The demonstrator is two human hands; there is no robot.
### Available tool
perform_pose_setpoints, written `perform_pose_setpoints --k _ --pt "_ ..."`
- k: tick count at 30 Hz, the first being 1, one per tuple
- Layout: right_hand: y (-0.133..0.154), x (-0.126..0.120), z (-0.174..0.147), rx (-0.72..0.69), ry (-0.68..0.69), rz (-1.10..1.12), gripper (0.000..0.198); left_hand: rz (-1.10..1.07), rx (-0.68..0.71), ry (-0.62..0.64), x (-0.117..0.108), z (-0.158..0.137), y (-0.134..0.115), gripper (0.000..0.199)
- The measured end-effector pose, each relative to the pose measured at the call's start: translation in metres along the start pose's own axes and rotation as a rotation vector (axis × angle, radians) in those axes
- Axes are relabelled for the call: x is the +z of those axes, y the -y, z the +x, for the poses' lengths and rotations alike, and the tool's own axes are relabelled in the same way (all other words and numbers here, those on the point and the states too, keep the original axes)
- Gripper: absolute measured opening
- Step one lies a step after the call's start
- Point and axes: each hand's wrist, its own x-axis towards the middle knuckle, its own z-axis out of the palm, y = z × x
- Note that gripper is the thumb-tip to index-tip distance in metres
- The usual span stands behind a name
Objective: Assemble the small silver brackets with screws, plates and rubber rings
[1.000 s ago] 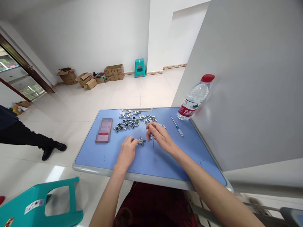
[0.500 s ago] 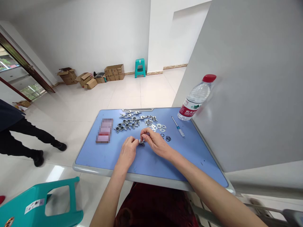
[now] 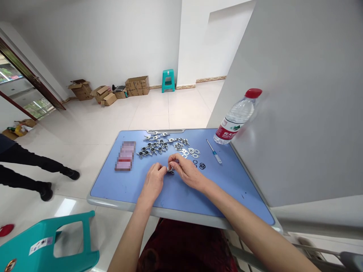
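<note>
Over the middle of the blue table (image 3: pixel 181 196), both of my hands meet at a small silvery metal fitting (image 3: pixel 171 171). My left hand (image 3: pixel 154 179) is closed, with its fingertips gripping the fitting from the left. Curled in a pinch just above it, my right hand (image 3: pixel 188 172) hides whatever lies between its fingertips. Black rubber rings (image 3: pixel 202 166) lie to the right of my right hand. Beyond my hands are flat metal plates with holes (image 3: pixel 194 152) and several similar metal fittings (image 3: pixel 153 150), some with dark round centres.
A blue-handled screwdriver (image 3: pixel 217 157) and a red-capped water bottle (image 3: pixel 234 121) are at the table's right. A pixelated flat object (image 3: pixel 125 155) lies on the left. A green stool (image 3: pixel 45 241) stands beside the table, and a person's legs (image 3: pixel 34 166) show beyond it.
The person at the left has shifted slightly, with less of the torso showing. The view has moved a little. My hands keep nearly the same pose around the fitting.
</note>
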Motion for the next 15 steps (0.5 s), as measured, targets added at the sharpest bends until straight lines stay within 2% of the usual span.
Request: perform_pose_setpoints --k 3,8,15 --pt "-0.004 0.004 0.001 -0.056 -0.02 -0.026 0.01 0.012 0.005 -0.001 0.001 0.0 0.0 0.031" --pt "-0.01 0.016 0.009 -0.149 -0.043 -0.104 0.024 0.027 0.017 -0.024 0.005 0.001 0.002 0.032" --pt "0.007 0.003 0.013 -0.032 0.039 -0.097 0.029 -0.024 0.019 -0.026 0.005 0.001 0.002 0.034"
